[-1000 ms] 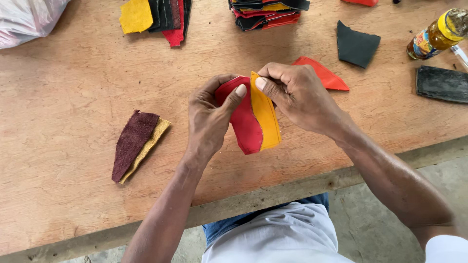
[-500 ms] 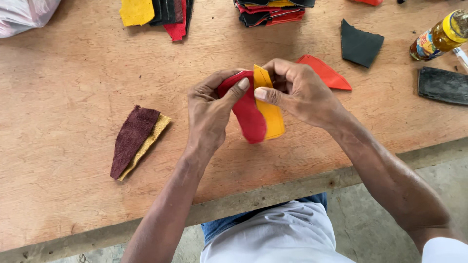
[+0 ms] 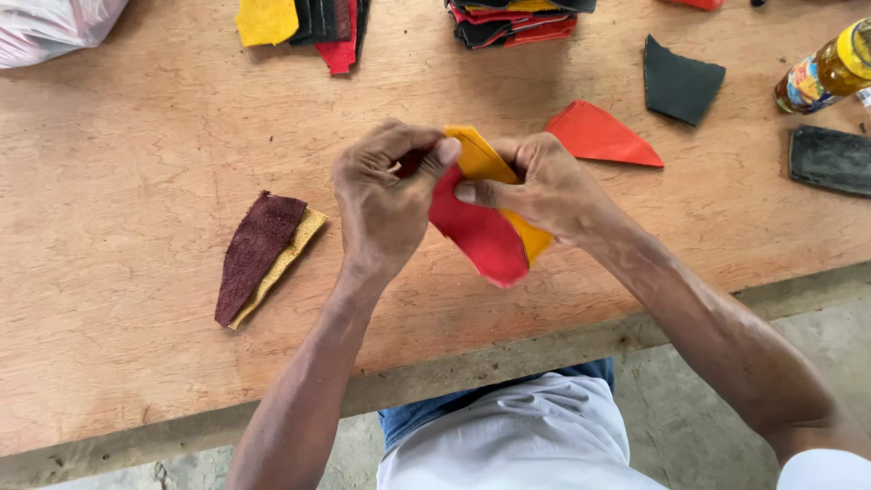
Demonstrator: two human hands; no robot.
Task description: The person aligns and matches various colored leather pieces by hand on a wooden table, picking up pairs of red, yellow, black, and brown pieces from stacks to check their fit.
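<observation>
– Hands? What's he gripping?
– Left hand [image 3: 386, 195] and right hand [image 3: 544, 186] both pinch a red piece [image 3: 479, 238] against a yellow piece [image 3: 481, 159], held just above the wooden table [image 3: 118, 181].

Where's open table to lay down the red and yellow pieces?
Bare wood lies left of the maroon-and-tan pair, below the white bag, and between the left hand and the top stacks. Right side is crowded: orange piece, dark pieces, bottle.
</observation>
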